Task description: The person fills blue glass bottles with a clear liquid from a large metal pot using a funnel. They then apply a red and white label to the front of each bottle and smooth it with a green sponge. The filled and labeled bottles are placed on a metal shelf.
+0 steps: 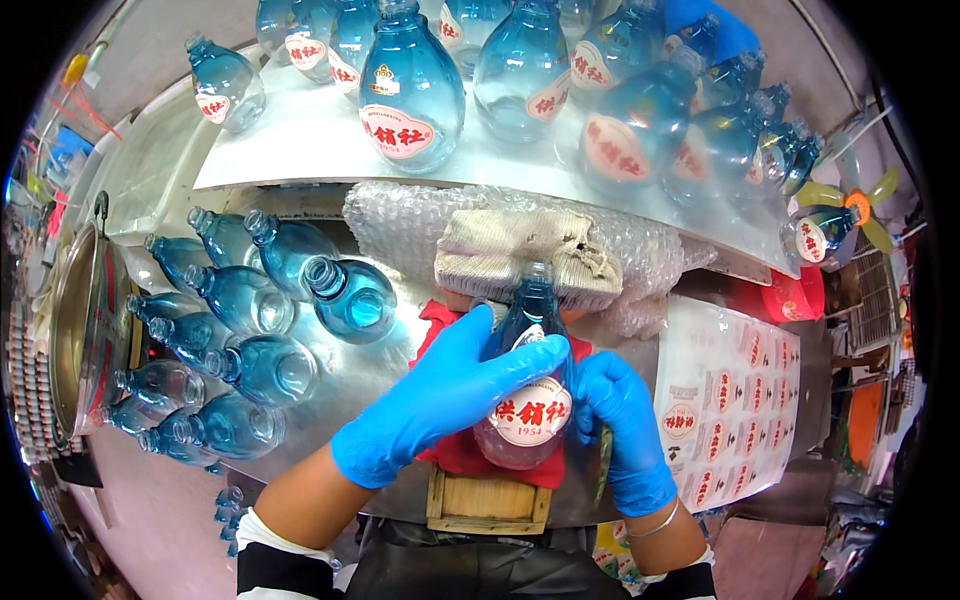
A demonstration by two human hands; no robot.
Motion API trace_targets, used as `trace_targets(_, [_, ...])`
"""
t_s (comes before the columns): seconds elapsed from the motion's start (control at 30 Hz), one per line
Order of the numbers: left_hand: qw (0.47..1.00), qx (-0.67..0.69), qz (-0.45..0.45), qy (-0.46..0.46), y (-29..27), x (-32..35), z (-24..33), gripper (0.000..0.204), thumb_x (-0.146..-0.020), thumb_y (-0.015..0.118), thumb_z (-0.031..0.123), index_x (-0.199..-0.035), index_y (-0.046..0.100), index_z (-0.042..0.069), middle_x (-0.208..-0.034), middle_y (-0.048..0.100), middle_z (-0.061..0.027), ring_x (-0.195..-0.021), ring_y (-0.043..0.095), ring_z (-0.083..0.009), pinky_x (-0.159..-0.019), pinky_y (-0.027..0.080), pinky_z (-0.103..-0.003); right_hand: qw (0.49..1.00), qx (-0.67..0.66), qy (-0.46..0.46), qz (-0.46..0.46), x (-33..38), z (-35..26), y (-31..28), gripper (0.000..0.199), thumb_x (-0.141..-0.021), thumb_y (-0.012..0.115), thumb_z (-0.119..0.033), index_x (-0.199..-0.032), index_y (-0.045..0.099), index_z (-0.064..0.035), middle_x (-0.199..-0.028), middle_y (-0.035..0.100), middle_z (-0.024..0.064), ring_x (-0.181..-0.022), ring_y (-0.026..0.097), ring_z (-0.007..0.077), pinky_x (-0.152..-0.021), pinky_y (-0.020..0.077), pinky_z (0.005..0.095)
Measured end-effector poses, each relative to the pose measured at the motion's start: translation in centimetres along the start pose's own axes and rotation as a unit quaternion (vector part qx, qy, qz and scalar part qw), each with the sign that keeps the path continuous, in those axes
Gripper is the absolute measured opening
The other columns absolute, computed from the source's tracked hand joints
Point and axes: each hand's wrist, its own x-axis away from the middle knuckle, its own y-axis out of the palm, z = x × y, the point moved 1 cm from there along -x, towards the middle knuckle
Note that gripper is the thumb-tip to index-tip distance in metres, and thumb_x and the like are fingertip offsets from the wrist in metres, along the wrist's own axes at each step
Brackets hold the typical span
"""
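A blue glass bottle with a red-and-white label lies tilted in front of me, its neck away from me against a folded pale knit cloth. My left hand, in a blue glove, is wrapped round the bottle from the left, thumb across its upper label. On the bottle's right side my gloved right hand is closed, fingertips curled close to the glass. A thin greenish strip-like tool sticks out below that hand; its other end is hidden. Under the bottle lie a red cloth and a wooden block.
Several unlabelled blue bottles stand at the left. Labelled bottles line the white shelf beyond bubble wrap. A label sheet lies at the right, near a red container and a fan.
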Motion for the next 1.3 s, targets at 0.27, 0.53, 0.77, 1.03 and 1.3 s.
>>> trace_targets(0.27, [0.997,0.074,-0.011,0.026,0.0,0.9,0.0,0.051,-0.089,0.058,0.032,-0.121,0.043,-0.005,-0.112,0.054,-0.0138,-0.104,0.052,-0.0163,-0.088,0.044,-0.030,0.984,-0.020,-0.113,0.137,0.1,-2.8,-0.5,0.021,-0.091,0.055,-0.028,-0.088,0.056,-0.0070,-0.084,0.057,0.0023,-0.073,0.054,0.0089,-0.067,0.0462,0.0235])
trace_targets(0.53, [0.982,0.054,-0.034,0.175,0.1,2.1,-3.3,0.057,-0.094,0.045,0.020,-0.139,0.019,-0.006,-0.135,0.034,-0.0188,-0.123,0.037,-0.0241,-0.104,0.030,-0.036,0.917,0.253,-0.304,0.053,0.7,-6.7,3.5,0.018,-0.076,0.070,0.003,-0.092,0.060,0.0004,-0.092,0.063,0.0080,-0.082,0.062,0.0119,-0.072,0.0511,0.0237])
trace_targets(0.77, [0.979,0.055,-0.054,0.188,-0.5,2.1,-3.5,0.063,-0.095,0.041,0.027,-0.141,0.013,-0.005,-0.140,0.028,-0.0192,-0.130,0.030,-0.0261,-0.108,0.024,-0.037,0.813,0.354,-0.462,-0.011,-2.0,-9.1,3.5,0.022,-0.069,0.075,0.000,-0.088,0.066,-0.0044,-0.082,0.065,0.0082,-0.070,0.063,0.0145,-0.058,0.0491,0.0250])
trace_targets(1.03, [0.975,0.050,-0.036,0.211,-0.8,2.1,-4.8,0.057,-0.096,0.038,0.025,-0.140,0.018,-0.006,-0.143,0.025,-0.0200,-0.132,0.029,-0.0273,-0.109,0.021,-0.038,0.729,0.426,-0.534,-0.049,-3.7,-9.7,4.8,0.025,-0.066,0.077,-0.009,-0.090,0.069,-0.0095,-0.077,0.066,0.0066,-0.065,0.061,0.0210,-0.058,0.0478,0.0288])
trace_targets(1.3, [0.975,0.055,-0.035,0.211,-0.6,2.1,-4.5,0.059,-0.095,0.040,0.031,-0.139,0.023,-0.005,-0.137,0.036,-0.0187,-0.130,0.033,-0.0266,-0.110,0.017,-0.039,0.663,0.445,-0.601,-0.010,-2.4,-10.2,3.4,0.028,-0.074,0.070,-0.002,-0.101,0.063,-0.0044,-0.091,0.066,0.0072,-0.076,0.062,0.0169,-0.066,0.0487,0.0274])
